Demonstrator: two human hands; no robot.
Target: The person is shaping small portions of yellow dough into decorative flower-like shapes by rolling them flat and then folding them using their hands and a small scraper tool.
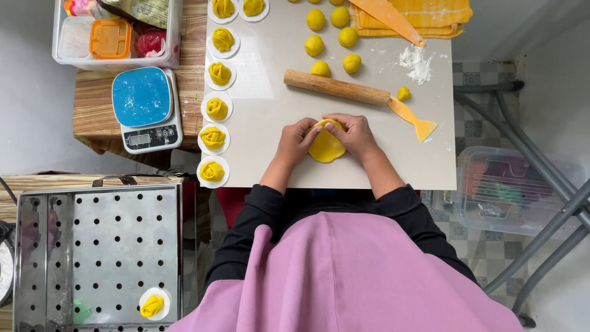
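1. On the white board (pixel 264 117), near its front edge: a flat yellow dough disc (pixel 326 147), lying between both hands.
2. Left hand (pixel 296 142) curled at the disc's left rim, fingertips pinching the top edge; right hand (pixel 354 135) curled at the right rim, fingertips pressing the same top edge, the two sets of fingertips nearly touching.
3. Just behind the hands: a wooden rolling pin (pixel 336 87), lying aslant, with an orange scraper (pixel 413 118) at its right end and a small dough bit (pixel 403 93) beside it.
4. Farther back: yellow dough balls (pixel 332 37) in a loose group, a flour heap (pixel 416 63), a folded yellow cloth (pixel 424 18).
5. Along the board's left edge: a column of rose-shaped yellow buns (pixel 216 108), each on a white paper round.
6. Left of the board: a scale (pixel 146 109) with a blue plate, a clear storage box (pixel 117 34) behind it.
7. Bottom left: a perforated steel tray (pixel 98 252) holding one bun (pixel 152 305).
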